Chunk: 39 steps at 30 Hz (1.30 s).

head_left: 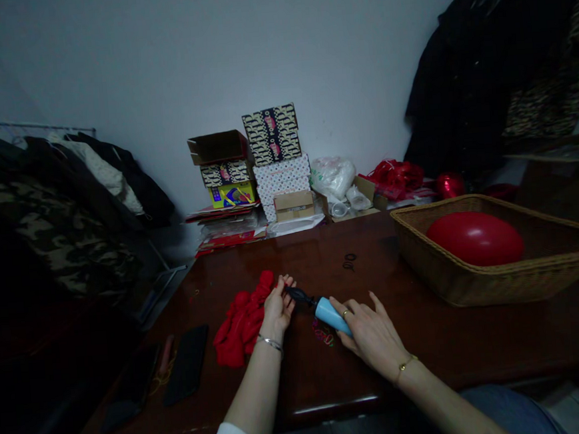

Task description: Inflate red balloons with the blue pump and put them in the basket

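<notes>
My right hand [371,331] is closed around the light-blue barrel of a balloon pump [331,314], with some fingers stretched out past it. The pump's black nozzle [300,296] points left into my left hand [280,304], which is turned palm up with its fingers curled at the nozzle's tip. Whether a balloon sits on that tip is hidden by the fingers. A heap of limp red balloons [241,328] lies just left of my left hand. Small coloured rubber bands [323,335] lie under the pump.
A wicker basket [468,286] on the right holds an inflated red balloon [474,238]. Black loops [349,262] lie beyond the pump. Two dark flat objects [185,365] are at the left. Stacked boxes [282,177] and plastic bags [334,177] stand behind the brown table [382,377].
</notes>
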Each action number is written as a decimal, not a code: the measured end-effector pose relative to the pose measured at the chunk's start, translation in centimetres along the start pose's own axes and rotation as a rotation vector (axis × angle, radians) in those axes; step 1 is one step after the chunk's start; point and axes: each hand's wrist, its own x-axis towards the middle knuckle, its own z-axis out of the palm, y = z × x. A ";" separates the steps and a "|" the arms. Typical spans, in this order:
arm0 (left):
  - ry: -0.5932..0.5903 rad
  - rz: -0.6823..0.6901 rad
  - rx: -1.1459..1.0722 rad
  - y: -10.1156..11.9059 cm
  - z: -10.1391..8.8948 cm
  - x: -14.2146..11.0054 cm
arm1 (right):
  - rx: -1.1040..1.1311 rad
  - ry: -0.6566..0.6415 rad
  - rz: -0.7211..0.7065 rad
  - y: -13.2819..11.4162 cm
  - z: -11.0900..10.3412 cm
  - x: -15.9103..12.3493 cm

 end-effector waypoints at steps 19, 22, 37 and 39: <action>-0.172 0.021 -0.341 -0.5 1.9 -1.1 | 0.091 -0.035 0.076 -3.9 0.3 0.5; -0.121 0.060 -0.337 -0.5 1.9 -1.1 | 0.104 -0.039 0.090 -4.8 0.5 0.7; -0.015 0.091 -0.291 4.1 1.7 1.0 | 0.090 -0.012 0.104 -6.5 -0.7 -0.4; -0.042 0.077 -0.292 3.9 1.8 0.8 | 0.067 -0.024 0.111 -6.4 -0.8 -0.4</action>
